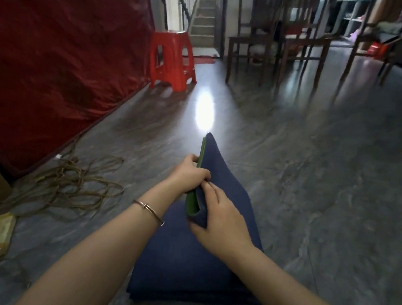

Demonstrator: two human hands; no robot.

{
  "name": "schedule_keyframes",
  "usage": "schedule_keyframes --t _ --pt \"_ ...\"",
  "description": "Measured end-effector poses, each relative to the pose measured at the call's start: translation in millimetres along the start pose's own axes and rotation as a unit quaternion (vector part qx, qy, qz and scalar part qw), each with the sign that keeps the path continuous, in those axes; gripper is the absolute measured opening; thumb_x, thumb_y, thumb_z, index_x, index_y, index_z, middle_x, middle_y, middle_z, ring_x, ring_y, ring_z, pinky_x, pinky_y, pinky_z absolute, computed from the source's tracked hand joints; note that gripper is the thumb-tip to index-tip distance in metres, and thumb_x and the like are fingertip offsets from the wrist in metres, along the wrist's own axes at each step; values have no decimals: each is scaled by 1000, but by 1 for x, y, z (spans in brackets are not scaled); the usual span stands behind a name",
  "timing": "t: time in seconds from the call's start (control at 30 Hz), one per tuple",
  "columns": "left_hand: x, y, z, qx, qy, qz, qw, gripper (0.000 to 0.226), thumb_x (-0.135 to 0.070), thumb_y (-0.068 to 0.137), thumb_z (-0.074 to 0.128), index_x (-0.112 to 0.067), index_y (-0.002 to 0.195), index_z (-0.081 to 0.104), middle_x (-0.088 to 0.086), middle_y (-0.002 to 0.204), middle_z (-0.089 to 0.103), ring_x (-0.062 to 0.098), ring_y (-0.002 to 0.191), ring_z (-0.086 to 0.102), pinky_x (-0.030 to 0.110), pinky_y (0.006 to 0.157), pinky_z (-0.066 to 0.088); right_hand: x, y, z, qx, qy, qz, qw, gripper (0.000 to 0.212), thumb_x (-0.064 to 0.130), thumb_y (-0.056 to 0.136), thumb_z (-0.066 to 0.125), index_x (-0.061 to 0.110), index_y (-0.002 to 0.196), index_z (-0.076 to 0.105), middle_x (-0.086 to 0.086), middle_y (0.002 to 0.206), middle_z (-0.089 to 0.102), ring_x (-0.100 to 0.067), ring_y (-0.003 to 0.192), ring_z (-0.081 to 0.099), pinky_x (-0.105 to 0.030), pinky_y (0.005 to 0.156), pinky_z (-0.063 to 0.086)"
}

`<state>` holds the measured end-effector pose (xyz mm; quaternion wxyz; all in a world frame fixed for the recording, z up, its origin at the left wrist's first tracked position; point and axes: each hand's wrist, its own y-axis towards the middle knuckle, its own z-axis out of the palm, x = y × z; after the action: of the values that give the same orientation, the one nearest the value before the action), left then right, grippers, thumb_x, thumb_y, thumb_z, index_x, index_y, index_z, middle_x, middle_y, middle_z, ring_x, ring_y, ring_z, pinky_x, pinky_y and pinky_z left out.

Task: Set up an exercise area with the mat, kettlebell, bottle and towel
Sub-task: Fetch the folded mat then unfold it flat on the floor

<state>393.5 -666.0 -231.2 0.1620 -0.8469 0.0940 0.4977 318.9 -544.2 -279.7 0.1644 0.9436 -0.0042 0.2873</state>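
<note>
The floor [325,174] is bare, glossy grey stone ahead of the person, with a red padded panel [52,45] along its left edge, chairs [282,37] at the far side, a red stool [173,61] near the panel's far end and a tangle of cord [76,184] by its near end. The mat [191,263], blue outside and green inside, hangs folded in front of the person, its lower part seemingly resting on the floor near the middle. The left hand [187,175] has its fingers [204,174] clamped on the mat's doubled top edge; the right hand [220,217] pinches the same edge nearer its corner. The step appears to be spreading the mat. It would go best if both hands parted the two layers, took one corner each, and drew the mat toward the open floor on the right, well apart from the cord, then laid it flat without creases. Kettlebell, bottle and towel are not in view.
</note>
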Motion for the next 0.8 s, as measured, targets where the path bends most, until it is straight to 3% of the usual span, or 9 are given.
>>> schedule_keyframes --t 0.13,0.2,0.33,0.43,0.53,0.63,0.73,0.8 --pt "-42 -23 21 31 -74 13 997 27 -9 81 55 -16 106 55 8 86 63 23 77 61 32 60 53 -7 -11 -47 -123 9 -31 992 62 19 76 65 23 136 48 3 129 61 -23 104 64 -36 75 55" --pt "-72 -32 40 40 -97 31 994 25 -8 78 54 -14 102 59 8 82 61 22 73 59 28 54 51 -18 -17 -81 -163 26 -45 985 61 10 71 64 21 131 55 1 121 67 -24 98 67 -37 75 57" --pt "-150 -47 104 19 -102 97 990 9 -11 72 55 -18 77 60 8 75 62 25 72 59 39 69 54 -62 -34 -167 -217 43 -45 974 60 5 76 63 24 132 55 3 124 66 -16 107 64 -31 90 52" --pt "-208 -66 167 14 -89 133 987 7 -16 68 55 -19 70 61 5 67 62 26 71 60 38 70 54 -105 -58 -231 -245 50 -43 967 60 -1 76 60 22 131 57 5 128 63 -10 115 59 -20 97 45" --pt "-261 -80 236 -2 -55 160 986 10 -23 60 54 -21 67 62 3 70 64 28 77 62 39 76 55 -152 -87 -293 -265 68 -46 961 58 -4 76 57 21 128 58 5 130 62 -10 118 58 -26 99 44" --pt "-315 -96 300 -11 -47 180 983 37 -28 57 53 -19 90 69 9 95 72 30 94 65 40 83 54 -198 -109 -354 -286 76 -41 954 56 -6 78 57 20 128 58 3 127 64 -12 116 59 -30 98 46" --pt "-368 -116 365 -13 -25 203 979 44 -25 67 54 -13 108 66 11 112 69 29 103 61 33 79 48 -244 -133 -414 -318 80 -45 944 54 -7 79 57 20 126 59 3 126 64 -9 115 59 -23 99 44" --pt "-397 -128 409 -3 -19 210 978 52 -26 69 53 -14 118 63 11 119 66 29 109 59 35 86 50 -274 -151 -449 -337 80 -45 937 52 -7 81 57 20 125 59 7 123 64 -6 112 58 -15 97 42"
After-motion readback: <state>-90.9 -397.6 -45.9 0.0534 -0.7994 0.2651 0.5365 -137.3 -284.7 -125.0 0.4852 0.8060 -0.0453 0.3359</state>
